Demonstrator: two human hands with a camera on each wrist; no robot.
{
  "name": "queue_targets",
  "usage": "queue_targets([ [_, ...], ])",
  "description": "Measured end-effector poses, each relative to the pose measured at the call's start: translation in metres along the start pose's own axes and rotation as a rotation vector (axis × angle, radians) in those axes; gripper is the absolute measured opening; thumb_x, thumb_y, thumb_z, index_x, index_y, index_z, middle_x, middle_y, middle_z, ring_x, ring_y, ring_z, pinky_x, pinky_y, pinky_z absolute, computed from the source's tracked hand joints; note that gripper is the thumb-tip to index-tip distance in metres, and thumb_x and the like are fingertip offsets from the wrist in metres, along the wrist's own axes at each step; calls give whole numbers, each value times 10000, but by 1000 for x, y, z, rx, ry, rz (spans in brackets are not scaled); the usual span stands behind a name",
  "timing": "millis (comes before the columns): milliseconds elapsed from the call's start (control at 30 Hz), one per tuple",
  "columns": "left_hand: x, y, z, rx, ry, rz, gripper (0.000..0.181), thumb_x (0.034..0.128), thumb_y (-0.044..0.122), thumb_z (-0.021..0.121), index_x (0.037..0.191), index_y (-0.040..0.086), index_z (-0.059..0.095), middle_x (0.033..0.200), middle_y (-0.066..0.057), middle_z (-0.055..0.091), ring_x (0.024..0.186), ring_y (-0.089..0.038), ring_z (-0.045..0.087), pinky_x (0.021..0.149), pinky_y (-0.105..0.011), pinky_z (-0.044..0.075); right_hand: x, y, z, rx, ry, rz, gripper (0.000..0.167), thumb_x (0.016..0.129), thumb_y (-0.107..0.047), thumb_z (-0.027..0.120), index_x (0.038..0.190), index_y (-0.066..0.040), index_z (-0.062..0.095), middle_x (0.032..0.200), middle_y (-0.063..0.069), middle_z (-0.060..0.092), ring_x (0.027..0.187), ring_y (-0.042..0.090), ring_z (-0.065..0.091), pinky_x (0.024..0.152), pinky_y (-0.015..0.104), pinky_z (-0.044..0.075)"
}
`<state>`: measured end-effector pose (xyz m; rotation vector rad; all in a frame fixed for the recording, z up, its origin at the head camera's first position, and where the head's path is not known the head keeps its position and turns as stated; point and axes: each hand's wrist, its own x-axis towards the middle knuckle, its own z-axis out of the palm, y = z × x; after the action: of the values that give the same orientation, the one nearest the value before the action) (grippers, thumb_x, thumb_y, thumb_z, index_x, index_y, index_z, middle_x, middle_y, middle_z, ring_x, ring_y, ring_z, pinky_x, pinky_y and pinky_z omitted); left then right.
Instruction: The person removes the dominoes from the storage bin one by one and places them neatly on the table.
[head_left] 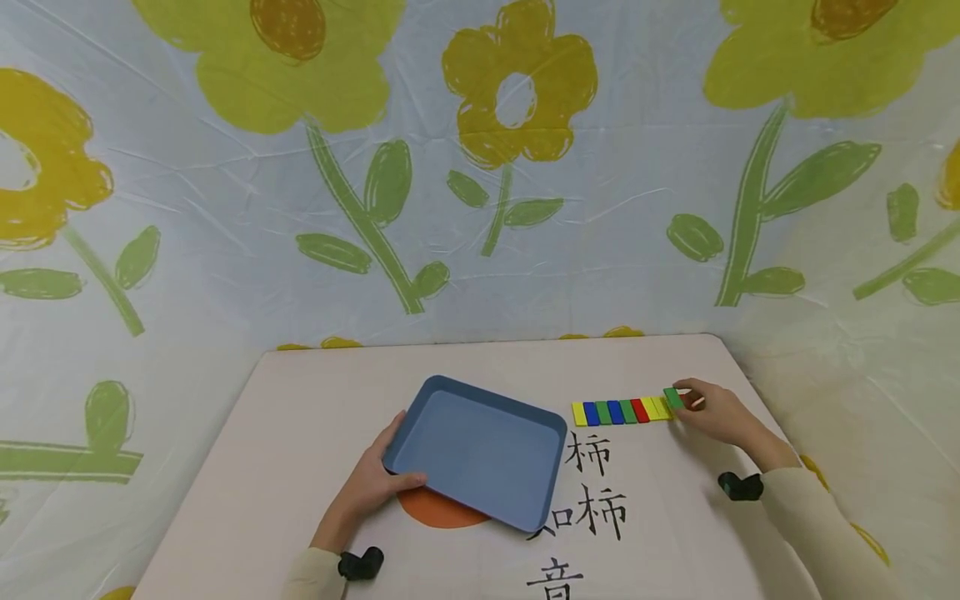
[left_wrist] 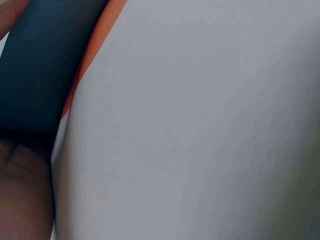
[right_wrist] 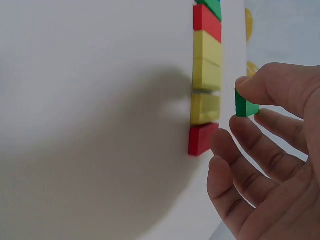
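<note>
In the head view, my left hand (head_left: 369,479) grips the left end of a blue tray (head_left: 480,454), its thumb on the near rim. That tray sits at an angle over part of an orange circle; its inside is bare. At the right, thumb and fingers of my right hand (head_left: 716,412) pinch a green block (right_wrist: 245,106) just above a row of coloured blocks (head_left: 615,412). Up close in the right wrist view, the row ends in a yellow block (right_wrist: 205,109) and a red block (right_wrist: 202,139), with a narrow gap before that yellow one.
The pale table cover (head_left: 300,417) bears black written characters (head_left: 602,510) and an orange printed circle (head_left: 442,510). A flower-patterned curtain (head_left: 517,292) hangs behind the table's back edge and along both sides. The block row lies between the tray and my right hand.
</note>
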<state>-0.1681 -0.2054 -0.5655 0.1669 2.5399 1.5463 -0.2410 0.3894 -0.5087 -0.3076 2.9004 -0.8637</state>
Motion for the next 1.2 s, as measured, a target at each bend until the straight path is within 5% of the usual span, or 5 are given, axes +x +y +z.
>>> queue_targets([
  [867,2,-3,1,5,4,20,1130,765,310,908,1657,272,215,1712,-91,228,1571,-379,228,1227,-646,244,3,52,-12,-44,-83,141,487,904,-141,708,1298,110,570,1091,312,664,961,405,643,751,446,570],
  [1200,3,-3,0,-2,7,5,1140,766,308,912,1659,279,205,1712,-96,231,1568,-390,231,1222,-658,244,6,53,-11,-54,-78,97,488,855,-110,716,1266,117,583,1025,279,678,912,363,642,726,392,537],
])
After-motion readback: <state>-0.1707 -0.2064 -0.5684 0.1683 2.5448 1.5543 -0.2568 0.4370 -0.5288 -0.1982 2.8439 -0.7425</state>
